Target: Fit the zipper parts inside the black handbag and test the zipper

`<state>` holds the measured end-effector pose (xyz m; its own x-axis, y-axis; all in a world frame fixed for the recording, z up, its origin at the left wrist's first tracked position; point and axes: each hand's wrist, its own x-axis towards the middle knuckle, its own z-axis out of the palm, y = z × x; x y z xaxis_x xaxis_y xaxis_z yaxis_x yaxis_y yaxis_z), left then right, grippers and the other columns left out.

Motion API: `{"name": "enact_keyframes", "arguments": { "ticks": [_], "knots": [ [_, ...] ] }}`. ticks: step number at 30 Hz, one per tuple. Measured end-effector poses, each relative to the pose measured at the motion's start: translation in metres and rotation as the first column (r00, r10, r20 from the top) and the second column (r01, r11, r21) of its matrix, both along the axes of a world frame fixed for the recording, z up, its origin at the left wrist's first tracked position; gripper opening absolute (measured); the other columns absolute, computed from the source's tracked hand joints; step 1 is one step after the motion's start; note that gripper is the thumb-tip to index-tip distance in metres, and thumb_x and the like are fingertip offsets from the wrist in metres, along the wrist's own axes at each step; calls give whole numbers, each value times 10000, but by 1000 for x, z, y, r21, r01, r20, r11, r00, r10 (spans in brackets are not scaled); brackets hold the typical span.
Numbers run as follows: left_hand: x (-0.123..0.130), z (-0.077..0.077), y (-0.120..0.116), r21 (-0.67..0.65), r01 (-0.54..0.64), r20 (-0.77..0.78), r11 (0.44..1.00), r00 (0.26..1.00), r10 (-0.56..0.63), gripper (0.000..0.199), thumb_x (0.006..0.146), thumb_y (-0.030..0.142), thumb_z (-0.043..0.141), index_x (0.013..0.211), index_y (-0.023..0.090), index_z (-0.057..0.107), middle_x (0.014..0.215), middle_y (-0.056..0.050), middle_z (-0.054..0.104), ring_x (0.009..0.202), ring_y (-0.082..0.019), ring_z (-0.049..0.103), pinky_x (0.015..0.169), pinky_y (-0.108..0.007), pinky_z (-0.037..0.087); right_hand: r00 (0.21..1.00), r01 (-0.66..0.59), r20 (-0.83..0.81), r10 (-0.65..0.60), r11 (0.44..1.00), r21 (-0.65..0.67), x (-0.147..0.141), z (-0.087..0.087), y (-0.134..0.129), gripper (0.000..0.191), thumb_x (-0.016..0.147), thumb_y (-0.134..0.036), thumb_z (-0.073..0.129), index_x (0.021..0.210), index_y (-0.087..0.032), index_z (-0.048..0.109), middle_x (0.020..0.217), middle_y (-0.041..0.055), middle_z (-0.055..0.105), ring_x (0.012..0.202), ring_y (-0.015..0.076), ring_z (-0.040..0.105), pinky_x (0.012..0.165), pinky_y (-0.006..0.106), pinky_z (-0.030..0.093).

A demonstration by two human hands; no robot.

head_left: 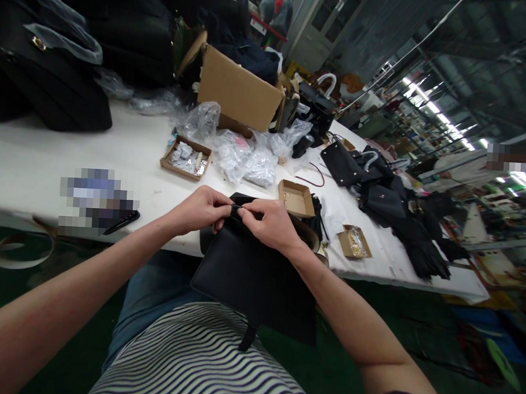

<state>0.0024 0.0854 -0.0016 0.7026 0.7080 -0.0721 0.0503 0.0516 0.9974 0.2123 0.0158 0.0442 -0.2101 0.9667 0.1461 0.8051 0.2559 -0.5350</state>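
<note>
A black leather bag [259, 273] rests at the table's front edge, its wide flat panel hanging down toward my lap. At the bag's upper edge my left hand [207, 209] pinches a narrow black strap [234, 210] between thumb and fingers. Close against it on the right, my right hand [266, 220] grips the same strap, thumb tip almost touching the other thumb. My fingers cover most of the strap. A short black tab [247, 337] sticks out from the panel's lower edge.
Small cardboard trays [297, 199] stand beyond my hands, one with metal pieces [188, 158]. Plastic bags [247, 161] and a large carton [240, 90] lie behind. Black handbags [378, 185] are heaped right, more [49, 68] stand left. A phone [120, 220] lies near the front edge.
</note>
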Motion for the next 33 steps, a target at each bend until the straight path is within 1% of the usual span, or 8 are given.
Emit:
{"name": "enact_keyframes", "arguments": {
  "ticks": [3, 6, 11, 14, 18, 23, 28, 33],
  "knots": [
    [-3, 1, 0, 6, 26, -10, 1000, 1000, -26, 255, 844, 284, 705, 943, 104, 857, 543, -42, 673, 471, -123, 577, 460, -189, 377, 1000, -15, -15, 15, 1000, -17, 0, 0, 0, 275, 1012, -266, 670, 785, -183, 801, 728, 13, 718, 674, 146, 574, 673, 308, 370],
    [-3, 2, -1, 22, 13, -20, 1000, 1000, -13, 248, 848, 278, 695, 925, 106, 855, 541, -41, 670, 480, -127, 582, 475, -197, 399, 1000, -12, -18, 12, 1000, -17, -1, 1, 0, 277, 985, -270, 672, 738, -182, 761, 690, -1, 670, 661, 139, 550, 659, 308, 349],
    [-3, 5, -3, -8, 2, -28, 1000, 1000, -2, 267, 839, 295, 703, 948, 105, 858, 540, -33, 662, 487, -139, 583, 473, -213, 389, 1000, -19, -7, 19, 999, -40, -2, 3, 1, 305, 956, -281, 667, 668, -183, 692, 647, -16, 596, 636, 129, 497, 636, 312, 322],
    [-5, 7, -2, -9, 10, -30, 1000, 999, -11, 267, 826, 302, 706, 941, 108, 850, 563, -39, 680, 511, -150, 607, 503, -224, 421, 1000, -22, -6, 22, 999, -43, -2, 5, 1, 312, 950, -276, 664, 652, -184, 673, 638, -20, 572, 631, 127, 483, 631, 314, 315],
    [-7, 8, -2, 23, 27, -40, 999, 999, -26, 244, 813, 300, 724, 918, 118, 848, 588, -41, 696, 551, -149, 622, 536, -221, 434, 999, -37, -10, 37, 999, -26, -1, 5, 1, 301, 951, -263, 663, 662, -182, 675, 651, -21, 590, 639, 125, 490, 645, 313, 325],
    [-5, 7, -2, 85, 17, -55, 996, 998, -13, 229, 799, 303, 717, 854, 125, 852, 625, -48, 711, 538, -142, 599, 516, -225, 425, 999, -42, 7, 42, 998, -37, 0, 5, 0, 292, 958, -270, 666, 679, -184, 692, 661, -21, 604, 649, 129, 501, 655, 309, 336],
    [-3, 8, -1, 146, 22, -79, 989, 997, -11, 250, 770, 271, 673, 833, 121, 863, 565, -33, 669, 510, -139, 581, 484, -216, 381, 999, -43, 2, 44, 997, -59, 1, 6, -2, 278, 966, -281, 667, 711, -184, 720, 683, -19, 631, 665, 132, 520, 666, 303, 348],
    [-2, 8, -2, 144, 22, -93, 989, 996, -8, 269, 754, 293, 683, 839, 118, 868, 564, -27, 673, 491, -141, 584, 469, -217, 398, 999, -50, 0, 50, 997, -61, 2, 5, -2, 289, 965, -275, 664, 695, -180, 706, 678, -21, 607, 666, 130, 520, 670, 302, 354]
  ]
}}
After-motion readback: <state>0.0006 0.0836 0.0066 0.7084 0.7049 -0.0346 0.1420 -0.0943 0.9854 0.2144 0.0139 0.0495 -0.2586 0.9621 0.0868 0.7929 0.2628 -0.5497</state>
